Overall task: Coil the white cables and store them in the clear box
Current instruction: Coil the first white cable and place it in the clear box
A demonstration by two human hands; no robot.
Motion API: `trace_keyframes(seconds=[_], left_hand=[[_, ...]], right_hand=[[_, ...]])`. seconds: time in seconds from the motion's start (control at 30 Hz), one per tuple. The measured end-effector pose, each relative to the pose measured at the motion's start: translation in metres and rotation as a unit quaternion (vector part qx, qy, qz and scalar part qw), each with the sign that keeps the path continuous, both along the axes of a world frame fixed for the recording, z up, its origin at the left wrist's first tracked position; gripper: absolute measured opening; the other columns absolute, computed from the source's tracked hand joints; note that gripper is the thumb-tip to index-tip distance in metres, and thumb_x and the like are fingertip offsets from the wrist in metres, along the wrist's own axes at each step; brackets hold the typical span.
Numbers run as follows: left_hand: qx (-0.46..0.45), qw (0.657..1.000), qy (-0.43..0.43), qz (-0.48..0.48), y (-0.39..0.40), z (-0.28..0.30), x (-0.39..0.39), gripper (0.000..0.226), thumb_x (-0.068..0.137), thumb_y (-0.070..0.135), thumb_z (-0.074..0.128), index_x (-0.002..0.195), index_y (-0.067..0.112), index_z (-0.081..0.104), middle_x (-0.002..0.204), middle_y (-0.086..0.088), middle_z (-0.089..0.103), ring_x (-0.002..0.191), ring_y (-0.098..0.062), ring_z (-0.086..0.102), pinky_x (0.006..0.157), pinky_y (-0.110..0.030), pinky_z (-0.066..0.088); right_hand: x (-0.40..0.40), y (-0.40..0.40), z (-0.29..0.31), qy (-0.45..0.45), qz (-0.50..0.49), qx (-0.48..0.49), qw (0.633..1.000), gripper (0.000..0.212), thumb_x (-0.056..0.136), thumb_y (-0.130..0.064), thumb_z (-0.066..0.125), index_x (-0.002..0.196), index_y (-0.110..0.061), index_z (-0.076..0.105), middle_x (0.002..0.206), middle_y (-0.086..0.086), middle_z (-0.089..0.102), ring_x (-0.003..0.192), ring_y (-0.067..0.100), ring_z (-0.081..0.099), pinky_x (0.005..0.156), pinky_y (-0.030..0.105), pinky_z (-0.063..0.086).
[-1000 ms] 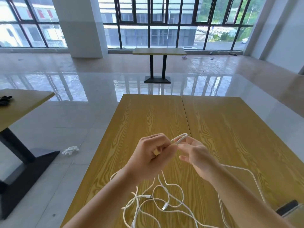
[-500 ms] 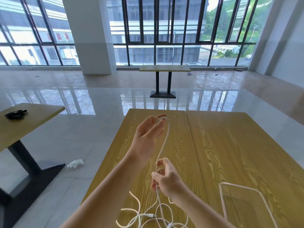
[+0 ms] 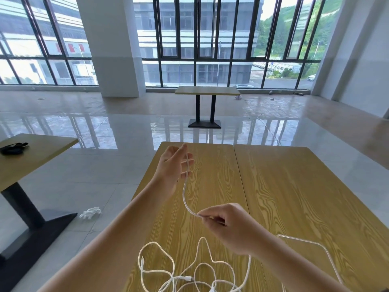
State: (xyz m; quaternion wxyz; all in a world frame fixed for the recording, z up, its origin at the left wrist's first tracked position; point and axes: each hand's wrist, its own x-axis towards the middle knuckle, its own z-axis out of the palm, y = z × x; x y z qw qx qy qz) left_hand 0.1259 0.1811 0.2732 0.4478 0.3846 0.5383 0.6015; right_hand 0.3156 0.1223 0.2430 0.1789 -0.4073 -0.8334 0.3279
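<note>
A white cable [image 3: 184, 192] runs taut from my left hand [image 3: 171, 168] down to my right hand [image 3: 229, 226]. My left hand is raised over the wooden table [image 3: 284, 186], fingers mostly straight, with the cable's end pinched between thumb and fingers. My right hand pinches the cable lower down, nearer to me. More white cables [image 3: 189, 272] lie tangled in loose loops on the table at the bottom edge, with a plug showing. The clear box [image 3: 315, 246] sits at the lower right, partly behind my right forearm.
The table's left edge drops to a glossy tiled floor, where a crumpled white thing [image 3: 90, 212] lies. Another wooden table [image 3: 37, 157] at left carries a black object [image 3: 12, 147]. A third table [image 3: 207, 90] stands far off by the windows.
My hands have drawn apart: the left rose and went farther away with the cable end, the right slid down the cable toward me. The view has tilted up.
</note>
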Motion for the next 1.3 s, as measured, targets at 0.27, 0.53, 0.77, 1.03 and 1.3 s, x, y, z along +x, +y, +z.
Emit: trace_keyframes(seconds=[0.27, 0.53, 0.77, 1.03, 1.3], left_hand=[[-0.088, 0.992, 0.021, -0.086, -0.008, -0.003, 0.014, 0.055, 0.096, 0.061, 0.040, 0.096, 0.014, 0.069, 0.094, -0.008, 0.065, 0.094, -0.024, 0.063, 0.075, -0.040, 0.054], [-0.089, 0.958, -0.006, -0.273, -0.022, 0.007, 0.025, 0.069, 0.091, 0.071, 0.029, 0.089, 0.013, 0.066, 0.083, -0.005, 0.067, 0.076, -0.019, 0.061, 0.064, -0.030, 0.047], [-0.042, 0.930, -0.011, -0.366, -0.027, 0.020, 0.029, 0.068, 0.085, 0.074, 0.034, 0.090, 0.014, 0.065, 0.089, -0.009, 0.066, 0.079, -0.021, 0.060, 0.061, -0.030, 0.046], [-0.005, 0.936, -0.046, -0.349, -0.032, 0.027, 0.028, 0.015, 0.095, 0.026, 0.057, 0.095, 0.017, 0.070, 0.100, -0.012, 0.067, 0.095, -0.025, 0.066, 0.077, -0.039, 0.056], [0.024, 0.936, -0.129, -0.325, -0.031, 0.030, 0.010, 0.031, 0.090, 0.044, 0.058, 0.083, 0.015, 0.066, 0.085, -0.009, 0.064, 0.074, -0.023, 0.066, 0.053, -0.031, 0.052]], right_hand=[[0.012, 0.003, 0.042, 0.032, 0.003, 0.102, 0.994, 0.018, 0.099, -0.025, 0.057, 0.106, -0.026, 0.073, 0.074, -0.019, 0.065, 0.068, -0.004, 0.061, 0.061, 0.012, 0.045], [0.023, 0.028, 0.073, 0.115, -0.089, 0.158, 0.977, 0.013, 0.096, -0.024, 0.062, 0.089, -0.026, 0.073, 0.061, -0.028, 0.062, 0.051, -0.003, 0.055, 0.050, 0.010, 0.041], [0.027, 0.048, 0.084, 0.150, -0.134, 0.182, 0.962, 0.011, 0.095, -0.024, 0.065, 0.086, -0.026, 0.073, 0.061, -0.033, 0.062, 0.059, -0.010, 0.059, 0.056, 0.004, 0.041], [0.027, 0.060, 0.086, 0.165, -0.174, 0.199, 0.950, 0.011, 0.094, -0.028, 0.066, 0.085, -0.028, 0.072, 0.066, -0.007, 0.068, 0.063, 0.006, 0.062, 0.053, 0.013, 0.045], [0.051, 0.075, 0.093, 0.075, -0.094, 0.113, 0.986, 0.013, 0.096, -0.029, 0.063, 0.106, -0.035, 0.068, 0.070, -0.007, 0.059, 0.046, -0.005, 0.049, 0.048, 0.010, 0.038]])
